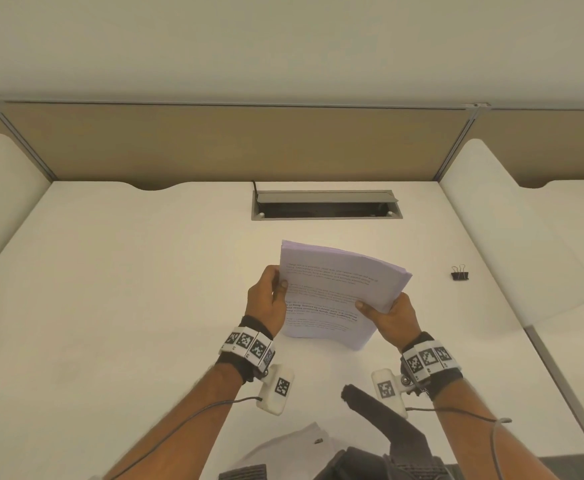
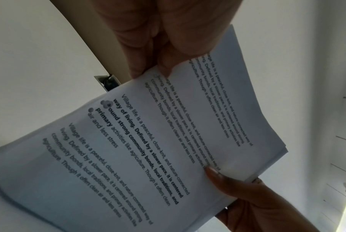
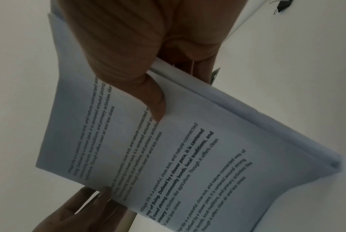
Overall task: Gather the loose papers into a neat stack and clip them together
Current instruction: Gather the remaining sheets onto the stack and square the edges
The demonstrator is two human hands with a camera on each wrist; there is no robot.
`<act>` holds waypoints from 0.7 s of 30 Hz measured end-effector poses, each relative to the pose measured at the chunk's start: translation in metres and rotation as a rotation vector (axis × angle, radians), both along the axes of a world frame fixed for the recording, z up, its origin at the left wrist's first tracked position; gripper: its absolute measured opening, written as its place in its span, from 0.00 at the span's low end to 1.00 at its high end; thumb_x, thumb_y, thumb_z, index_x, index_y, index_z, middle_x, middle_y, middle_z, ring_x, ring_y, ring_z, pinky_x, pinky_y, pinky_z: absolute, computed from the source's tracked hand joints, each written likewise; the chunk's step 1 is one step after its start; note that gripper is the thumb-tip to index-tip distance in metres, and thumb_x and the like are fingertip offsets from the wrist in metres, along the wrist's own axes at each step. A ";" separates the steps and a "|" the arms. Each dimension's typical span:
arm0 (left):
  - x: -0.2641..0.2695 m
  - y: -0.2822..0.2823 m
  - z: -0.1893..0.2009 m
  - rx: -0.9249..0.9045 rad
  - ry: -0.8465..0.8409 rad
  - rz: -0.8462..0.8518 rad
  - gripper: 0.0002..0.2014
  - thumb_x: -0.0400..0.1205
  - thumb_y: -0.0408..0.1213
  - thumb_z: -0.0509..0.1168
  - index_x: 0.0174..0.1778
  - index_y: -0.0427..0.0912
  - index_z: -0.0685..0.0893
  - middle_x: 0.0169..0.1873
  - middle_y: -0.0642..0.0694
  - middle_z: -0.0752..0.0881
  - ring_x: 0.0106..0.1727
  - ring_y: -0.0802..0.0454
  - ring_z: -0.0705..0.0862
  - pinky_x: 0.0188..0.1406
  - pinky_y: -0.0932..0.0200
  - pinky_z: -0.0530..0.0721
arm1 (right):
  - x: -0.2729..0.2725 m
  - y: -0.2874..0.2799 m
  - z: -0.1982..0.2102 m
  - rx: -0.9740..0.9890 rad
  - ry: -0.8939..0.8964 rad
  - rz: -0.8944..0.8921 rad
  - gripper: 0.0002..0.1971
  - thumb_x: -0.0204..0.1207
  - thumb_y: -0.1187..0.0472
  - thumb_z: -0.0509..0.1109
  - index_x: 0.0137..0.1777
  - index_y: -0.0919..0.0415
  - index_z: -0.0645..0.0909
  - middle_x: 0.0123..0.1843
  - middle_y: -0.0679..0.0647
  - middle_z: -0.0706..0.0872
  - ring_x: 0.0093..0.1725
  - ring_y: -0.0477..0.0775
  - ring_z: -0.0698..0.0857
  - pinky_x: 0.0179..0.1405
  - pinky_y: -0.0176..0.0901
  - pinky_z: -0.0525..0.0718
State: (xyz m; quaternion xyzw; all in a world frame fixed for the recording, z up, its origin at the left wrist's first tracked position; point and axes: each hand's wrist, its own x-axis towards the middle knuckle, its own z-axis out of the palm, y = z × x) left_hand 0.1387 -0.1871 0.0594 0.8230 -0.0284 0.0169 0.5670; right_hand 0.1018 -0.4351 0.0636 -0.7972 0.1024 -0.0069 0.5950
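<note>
The left hand (image 1: 266, 299) pinches the left edge of the printed paper stack (image 1: 335, 292), thumb on top. The stack stands tilted, its lower edge on the white desk (image 1: 145, 271). The right hand (image 1: 391, 317) pinches its right edge. A black binder clip (image 1: 459, 273) lies well apart at right.

**Even light overhead, dim and soft at the wrists**

Soft, even light is falling on the counter (image 1: 145, 289) in the head view, casting only faint shadows; its edges are bowing with wide-angle distortion. Both wrist views are looking dim and bluish, the papers (image 2: 168, 141) perhaps backlit, with nearby fingers (image 3: 118, 47) blurring out of focus.
</note>
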 end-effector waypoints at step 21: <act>0.002 0.004 0.002 0.032 0.004 0.058 0.05 0.85 0.29 0.65 0.55 0.38 0.83 0.46 0.52 0.88 0.49 0.51 0.87 0.42 0.86 0.77 | 0.004 -0.007 -0.020 -0.079 0.094 0.000 0.14 0.72 0.63 0.80 0.56 0.53 0.84 0.56 0.57 0.90 0.54 0.58 0.89 0.52 0.50 0.89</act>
